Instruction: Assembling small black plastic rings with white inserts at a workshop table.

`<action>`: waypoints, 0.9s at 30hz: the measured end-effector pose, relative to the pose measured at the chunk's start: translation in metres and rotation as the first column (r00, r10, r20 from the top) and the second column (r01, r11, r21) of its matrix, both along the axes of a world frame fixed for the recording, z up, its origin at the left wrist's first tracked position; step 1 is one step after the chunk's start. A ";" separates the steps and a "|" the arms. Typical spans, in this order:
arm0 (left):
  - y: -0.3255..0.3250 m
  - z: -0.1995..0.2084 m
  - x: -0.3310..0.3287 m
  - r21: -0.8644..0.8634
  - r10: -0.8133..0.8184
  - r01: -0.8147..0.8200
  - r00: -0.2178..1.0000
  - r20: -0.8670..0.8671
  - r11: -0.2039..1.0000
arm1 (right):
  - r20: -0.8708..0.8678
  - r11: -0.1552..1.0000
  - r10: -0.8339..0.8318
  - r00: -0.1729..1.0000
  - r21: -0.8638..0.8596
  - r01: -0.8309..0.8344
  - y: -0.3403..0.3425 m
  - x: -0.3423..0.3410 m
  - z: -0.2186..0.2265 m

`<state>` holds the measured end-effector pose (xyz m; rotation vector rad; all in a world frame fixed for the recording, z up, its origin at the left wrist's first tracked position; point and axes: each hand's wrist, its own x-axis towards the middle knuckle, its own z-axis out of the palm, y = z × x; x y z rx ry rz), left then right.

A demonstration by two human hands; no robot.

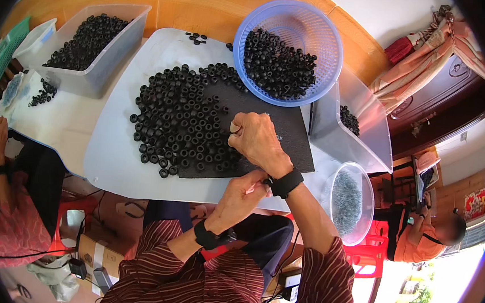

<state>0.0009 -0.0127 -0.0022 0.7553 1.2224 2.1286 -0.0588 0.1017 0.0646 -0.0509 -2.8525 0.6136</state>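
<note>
Rings [169, 106] at 10 o'clock: solid black, like the mat [298, 141]. Tabletop [109, 146]: pale blue-white. Colander [334, 47], 1 o'clock: periwinkle blue. Curtain [415, 71], 2 o'clock: pink and cream stripes. Co-worker's shirt [410, 244], 4 o'clock: orange. Wearer's shirt [227, 278], 6 o'clock: maroon, thin pale stripes; 2 wristbands [287, 183], black.

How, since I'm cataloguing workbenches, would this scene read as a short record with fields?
Surface: white table, black mat on it
Right hand: above the mat, fingers curled; contents unclear
Left hand: fingers bent near the right arm's black wristband; grip unclear
Loose parts: many small black rings, heaped across table and mat
Blue perforated basket: more black rings, beyond the hands
Round clear tub: small pale blue-grey pieces, right side
Translucent bins: one left, one right; both hold black rings
</note>
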 end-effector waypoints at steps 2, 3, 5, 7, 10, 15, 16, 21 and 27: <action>0.000 0.000 0.000 -0.047 -0.010 0.009 1.000 -0.015 0.999 | 0.017 1.000 -0.013 1.000 -0.005 0.013 0.004 0.001 0.000; -0.001 0.000 0.000 -0.048 -0.010 0.009 1.000 -0.019 0.999 | 0.016 0.999 -0.020 1.000 -0.030 0.021 0.004 0.002 0.000; -0.003 0.000 0.001 -0.080 -0.017 0.016 1.000 -0.013 0.997 | 0.012 0.998 -0.031 0.999 -0.059 0.032 0.007 0.005 0.003; -0.005 0.001 0.000 -0.067 -0.037 0.039 0.999 0.034 0.997 | -0.031 0.987 -0.056 0.998 -0.154 0.050 0.012 0.010 0.010; -0.011 0.005 -0.004 -0.094 -0.012 0.018 0.998 0.063 0.995 | -0.001 0.975 -0.093 0.996 -0.204 0.090 0.019 0.023 0.023; -0.016 0.014 -0.017 -0.063 0.219 -0.220 0.975 -0.027 0.973 | 0.112 0.922 -0.106 0.988 -0.361 0.139 0.029 0.051 0.038; -0.016 0.018 -0.018 -0.043 0.238 -0.238 0.971 -0.003 0.970 | 0.186 0.896 -0.100 0.977 -0.410 0.170 0.031 0.056 0.038; -0.017 0.025 -0.030 -0.092 0.216 -0.213 0.976 0.023 0.973 | 0.261 0.813 0.009 0.965 -0.564 0.145 0.030 0.066 0.030; -0.011 0.029 -0.034 -0.047 0.158 -0.152 0.973 0.169 0.987 | 0.241 0.836 -0.030 0.970 -0.526 0.156 0.030 0.066 0.025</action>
